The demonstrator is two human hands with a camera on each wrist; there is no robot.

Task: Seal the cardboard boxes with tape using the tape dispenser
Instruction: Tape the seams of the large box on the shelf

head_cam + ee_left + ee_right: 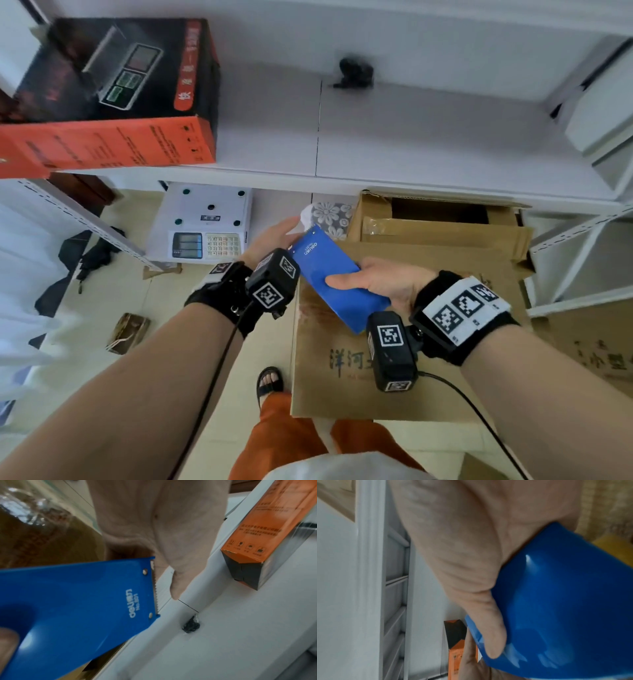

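Blue tape dispenser (334, 281) is up in the air over the closed cardboard box (394, 370) on the floor. Right hand (383, 282) grips its back end, left hand (274, 240) is curled round the toothed front. Looks like prep: next, pull the tape end free and stick it on the seam.

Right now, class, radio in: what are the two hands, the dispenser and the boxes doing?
Right hand grips blue tape dispenser. Left hand holds its toothed end. Closed cardboard box below, untaped; open box behind. Nothing in the way.

White metal shelving (428, 137) stands against a white wall over a pale tiled floor (113, 294)
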